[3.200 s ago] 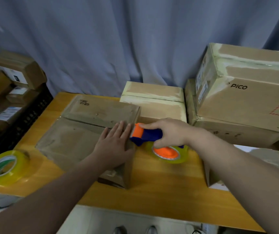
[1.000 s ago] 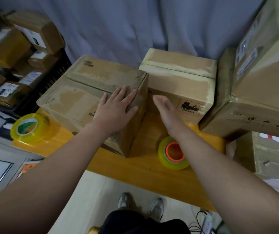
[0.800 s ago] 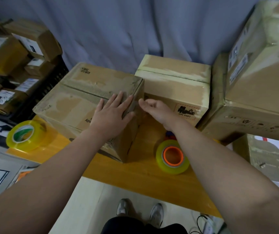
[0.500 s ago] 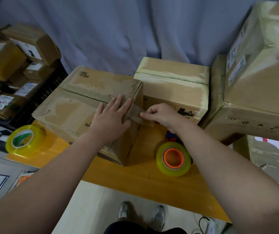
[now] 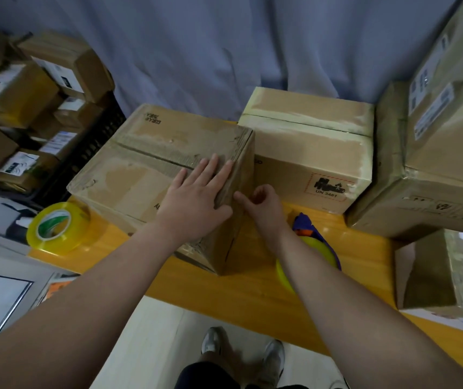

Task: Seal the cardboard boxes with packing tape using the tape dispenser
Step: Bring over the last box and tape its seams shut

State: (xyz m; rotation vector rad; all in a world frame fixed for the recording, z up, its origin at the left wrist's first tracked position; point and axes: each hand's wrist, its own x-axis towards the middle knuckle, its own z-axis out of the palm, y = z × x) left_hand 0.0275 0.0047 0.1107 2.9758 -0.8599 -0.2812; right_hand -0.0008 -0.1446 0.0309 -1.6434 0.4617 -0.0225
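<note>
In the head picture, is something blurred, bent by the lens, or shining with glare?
Head view: the wide lens bends the edges, so the big box at right leans; the stacked boxes at left are slightly smeared; soft glare lies on the table and the tape roll.

The yellow wooden desk (image 5: pixel 252 296) carries a worn box (image 5: pixel 140 175) near its left end. A second box (image 5: pixel 309 153) stands just right of it and further back, with a big box (image 5: pixel 384 169) to its right. A tape roll (image 5: pixel 57 228) lies at the left corner. The dispenser (image 5: pixel 306 228) lies right of the worn box. A fourth box (image 5: pixel 449 273) sits at the right front.
</note>
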